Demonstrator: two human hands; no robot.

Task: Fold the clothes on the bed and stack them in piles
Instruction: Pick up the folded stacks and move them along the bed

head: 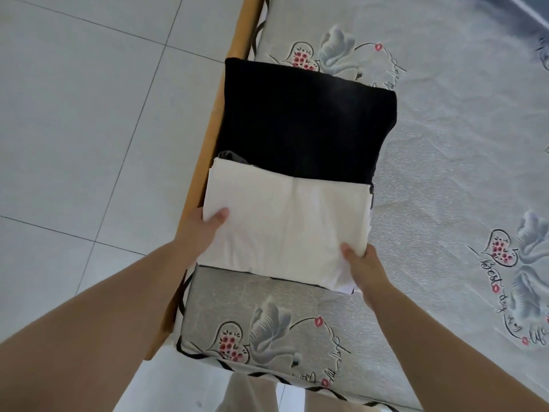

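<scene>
Both hands, left hand [208,226] and right hand [361,263], grip my folded white garment [285,224] at 6 o'clock of the black pile [303,120]; I judge next lowering it squarely.

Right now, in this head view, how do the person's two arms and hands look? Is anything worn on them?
Both forearms are bare up to the frame edge: no sleeves show. The left hand and the right hand wear no gloves; no ring, watch or bracelet is visible. Fingernails are too small to judge.
</scene>
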